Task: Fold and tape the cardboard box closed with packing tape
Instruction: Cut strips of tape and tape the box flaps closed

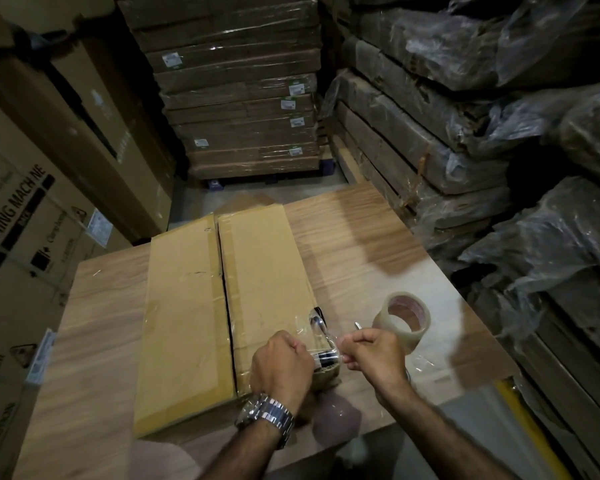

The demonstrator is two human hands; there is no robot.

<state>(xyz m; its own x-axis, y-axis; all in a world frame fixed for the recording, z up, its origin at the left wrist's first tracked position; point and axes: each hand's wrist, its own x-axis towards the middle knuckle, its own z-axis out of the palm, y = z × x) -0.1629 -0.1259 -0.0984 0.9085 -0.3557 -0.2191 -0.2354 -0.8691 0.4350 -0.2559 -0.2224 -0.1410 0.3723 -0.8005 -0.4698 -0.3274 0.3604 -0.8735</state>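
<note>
Tape [326,356] stretches between left hand [279,367] and right hand [378,353] over cardboard box [184,306].

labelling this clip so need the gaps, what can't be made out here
- Head view: the dark shiny object the left hand grips; fingers and clear tape glare hide what it is.
- The metal tip by the right hand; the hand hides the rest.
- The cardboard box near right corner, behind both hands.
- Labels on stacked cartons: too small.
</note>
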